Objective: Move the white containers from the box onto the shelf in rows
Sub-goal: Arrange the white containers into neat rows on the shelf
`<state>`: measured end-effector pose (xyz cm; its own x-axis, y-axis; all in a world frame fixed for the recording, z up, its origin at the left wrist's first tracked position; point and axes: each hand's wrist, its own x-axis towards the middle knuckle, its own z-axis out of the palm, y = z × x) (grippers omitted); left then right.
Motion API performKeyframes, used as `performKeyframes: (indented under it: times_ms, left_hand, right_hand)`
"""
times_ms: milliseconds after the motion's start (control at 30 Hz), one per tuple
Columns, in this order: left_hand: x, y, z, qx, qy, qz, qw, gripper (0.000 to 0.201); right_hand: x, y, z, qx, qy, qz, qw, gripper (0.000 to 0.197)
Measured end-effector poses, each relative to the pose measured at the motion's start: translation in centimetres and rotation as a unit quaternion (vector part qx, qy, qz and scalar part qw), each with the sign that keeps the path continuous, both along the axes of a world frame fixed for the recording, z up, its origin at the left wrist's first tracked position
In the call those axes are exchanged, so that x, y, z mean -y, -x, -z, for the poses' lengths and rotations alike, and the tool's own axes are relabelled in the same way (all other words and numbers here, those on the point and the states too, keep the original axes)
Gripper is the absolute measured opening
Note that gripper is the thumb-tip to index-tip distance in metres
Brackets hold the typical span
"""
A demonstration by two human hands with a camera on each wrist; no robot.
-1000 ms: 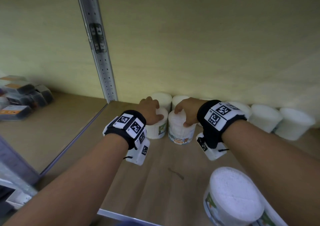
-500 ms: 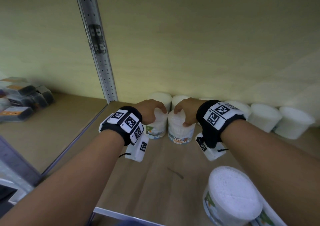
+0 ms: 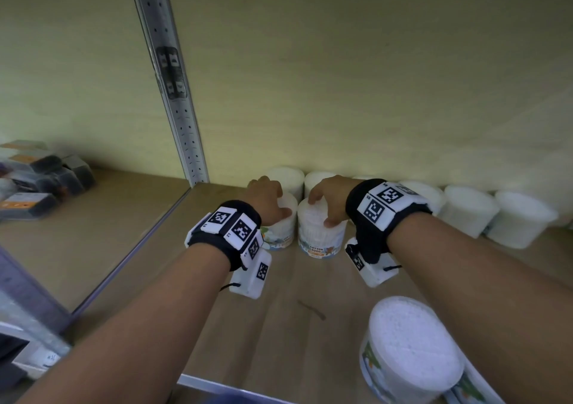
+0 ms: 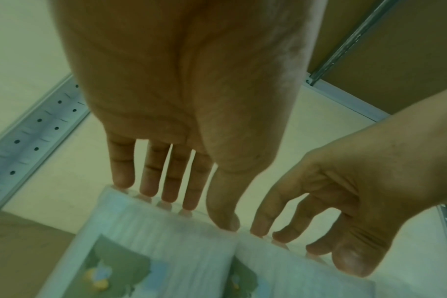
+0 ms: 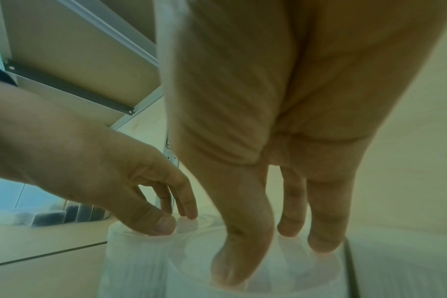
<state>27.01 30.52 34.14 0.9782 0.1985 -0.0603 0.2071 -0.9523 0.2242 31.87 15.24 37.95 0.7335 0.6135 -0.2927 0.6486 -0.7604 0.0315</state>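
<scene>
On the light wooden shelf board [image 3: 173, 279], we rest our left hand [image 3: 266, 197] and right hand [image 3: 328, 196], fingers straight and loose, fingertips down on the lids of two white round cotton-bud tubs: the left tub [image 3: 280, 233] and the right tub [image 3: 321, 236], touching, just before the back row of white tubs [image 3: 468, 214]. Another lidded white tub [image 3: 412, 351] stands near the front edge.

Your head camera looks forward and down into the shelf [image 3: 279, 310], both hands near 12 o'clock. Each wrist camera sits close under its palm, looking along the fingers. All three views share the two front containers [image 3: 321, 233], though the wrist pictures seem blurred there.
</scene>
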Motion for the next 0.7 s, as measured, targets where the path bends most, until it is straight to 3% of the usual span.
performKeyframes:
  times_ms: [333, 500, 700]
  left_hand:
    - [-0.6, 1.1, -0.9, -0.028, 0.066, 0.07, 0.995, 0.052]
    - [-0.7, 1.0, 0.5, 0.073, 0.054, 0.011, 0.996, 0.04]
    - [-0.2, 1.0, 1.6, 0.077, 0.02, -0.02, 0.997, 0.042]
  right_hand:
    - [-0.2, 0.1, 0.1, -0.003, 0.001, 0.004, 1.0, 0.065]
    - [0.0, 0.2, 0.0, -0.003, -0.002, 0.007, 1.0, 0.065]
    - [-0.1, 0.2, 0.1, 0.0, -0.002, 0.003, 1.0, 0.066]
